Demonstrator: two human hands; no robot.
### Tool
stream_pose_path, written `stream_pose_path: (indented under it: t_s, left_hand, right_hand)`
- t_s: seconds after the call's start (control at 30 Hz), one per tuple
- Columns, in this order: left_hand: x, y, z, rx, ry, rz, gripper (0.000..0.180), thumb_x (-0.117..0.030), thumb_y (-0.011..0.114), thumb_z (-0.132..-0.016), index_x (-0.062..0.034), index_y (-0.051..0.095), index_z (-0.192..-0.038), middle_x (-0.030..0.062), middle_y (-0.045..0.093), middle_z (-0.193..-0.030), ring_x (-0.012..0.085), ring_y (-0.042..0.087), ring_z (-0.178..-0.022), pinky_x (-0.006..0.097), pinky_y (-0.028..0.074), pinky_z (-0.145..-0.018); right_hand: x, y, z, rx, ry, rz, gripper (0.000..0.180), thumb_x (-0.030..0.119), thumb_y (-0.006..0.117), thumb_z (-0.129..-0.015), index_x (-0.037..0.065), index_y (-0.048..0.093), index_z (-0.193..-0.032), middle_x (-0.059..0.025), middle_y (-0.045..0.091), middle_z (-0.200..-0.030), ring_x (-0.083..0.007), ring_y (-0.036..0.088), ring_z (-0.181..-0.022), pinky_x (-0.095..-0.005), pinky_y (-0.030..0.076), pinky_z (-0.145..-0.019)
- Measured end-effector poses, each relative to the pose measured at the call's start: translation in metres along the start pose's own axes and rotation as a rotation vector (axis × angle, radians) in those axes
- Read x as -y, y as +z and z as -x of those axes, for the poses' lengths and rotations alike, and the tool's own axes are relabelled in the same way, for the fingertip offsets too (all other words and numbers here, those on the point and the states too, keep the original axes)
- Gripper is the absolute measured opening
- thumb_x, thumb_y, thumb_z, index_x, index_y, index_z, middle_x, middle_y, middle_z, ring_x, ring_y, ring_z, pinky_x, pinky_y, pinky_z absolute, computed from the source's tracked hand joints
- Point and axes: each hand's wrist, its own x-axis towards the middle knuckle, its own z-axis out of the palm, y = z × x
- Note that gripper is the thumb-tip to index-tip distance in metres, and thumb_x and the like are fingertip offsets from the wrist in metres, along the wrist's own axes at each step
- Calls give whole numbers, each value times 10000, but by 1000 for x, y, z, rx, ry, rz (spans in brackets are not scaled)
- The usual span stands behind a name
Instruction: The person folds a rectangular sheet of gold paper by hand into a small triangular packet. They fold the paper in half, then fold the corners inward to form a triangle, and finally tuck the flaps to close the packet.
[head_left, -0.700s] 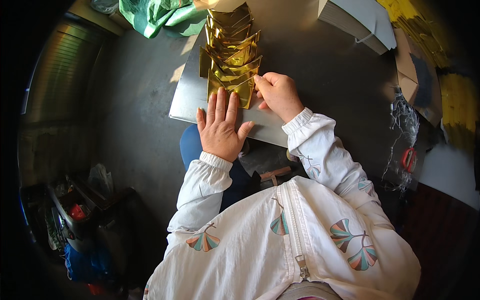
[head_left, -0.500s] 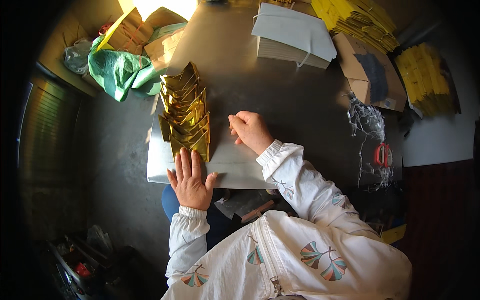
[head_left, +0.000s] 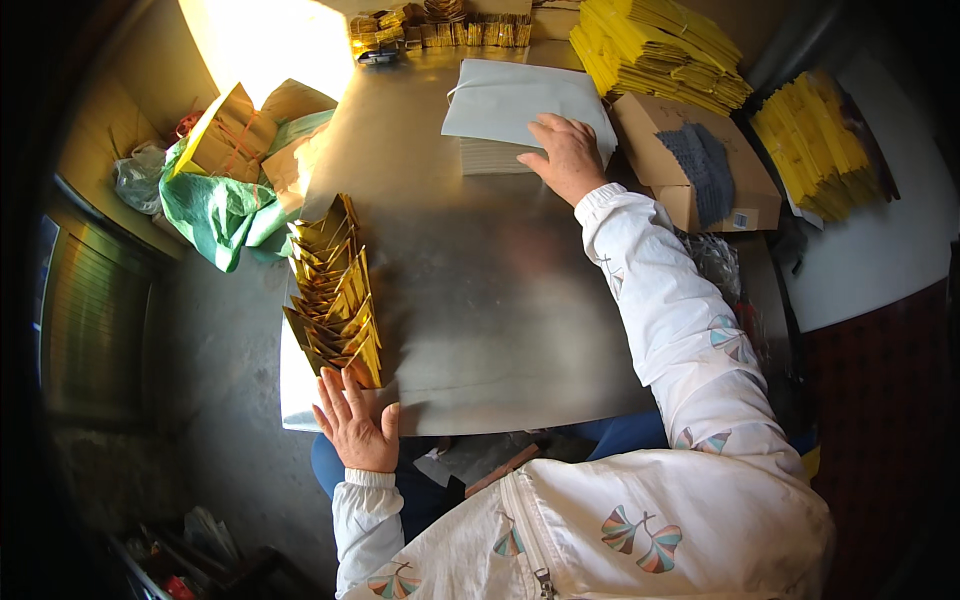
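A row of shiny gold folded paper pieces (head_left: 335, 290), overlapping with pointed tips, lies along the left side of the metal table. At its near end is my left hand (head_left: 358, 432), fingers stretched and apart, the fingertips against the last piece. My right hand (head_left: 570, 158) reaches out over a thick stack of pale paper with a white top sheet (head_left: 510, 98). Its fingers rest on the near right part of that sheet, with the thumb spread away toward the near edge. Nothing shows in its grasp.
Right of the stack is a cardboard box (head_left: 650, 130) with a dark grey knitted cloth (head_left: 695, 170). Yellow paper bundles (head_left: 650, 55) are piled behind it. Small gold bundles (head_left: 475, 33) line the far edge. A green plastic bag (head_left: 215, 215) bulges beyond the table's left side.
My right hand has moved from beside the gold row, half-closed, far forward onto the pale stack. The left hand stays at the row's near end. The whole view has shifted.
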Motion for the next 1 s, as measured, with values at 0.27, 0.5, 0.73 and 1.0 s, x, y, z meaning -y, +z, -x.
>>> stream_pose_path:
  t_s: [0.27,0.5,0.73,1.0]
  left_hand:
    - [-2,-17,9,-135,66,22,786,-618,344,-962,-40,308,-1494,200,242,-1572,373,184,-1470,503,123,-1185]
    - [-6,-27,6,-199,80,118,771,-579,357,-973,-2,312,-1482,207,257,-1565,375,195,-1467,500,143,-1180]
    - [-14,-33,6,-194,127,177,735,-512,415,-979,22,313,-1474,220,272,-1554,390,207,-1459,497,148,-1178]
    - [-30,-40,8,-193,207,191,698,-447,471,-977,14,309,-1476,225,282,-1547,390,233,-1450,495,171,-1174]
  right_hand:
    - [-12,45,-45,425,31,286,191,351,650,-851,191,754,-863,-50,712,-925,-247,629,-981,-537,234,-1064]
    - [-25,34,-57,516,76,50,287,378,586,-873,132,718,-810,-93,681,-772,-293,635,-846,-440,312,-903]
    - [-23,35,-76,350,308,-88,249,345,592,-871,150,746,-864,-92,704,-815,-308,655,-833,-433,427,-855]
    - [4,-6,-138,-606,403,-1071,143,191,739,-842,53,710,-867,-47,664,-700,-161,585,-610,-287,460,-621]
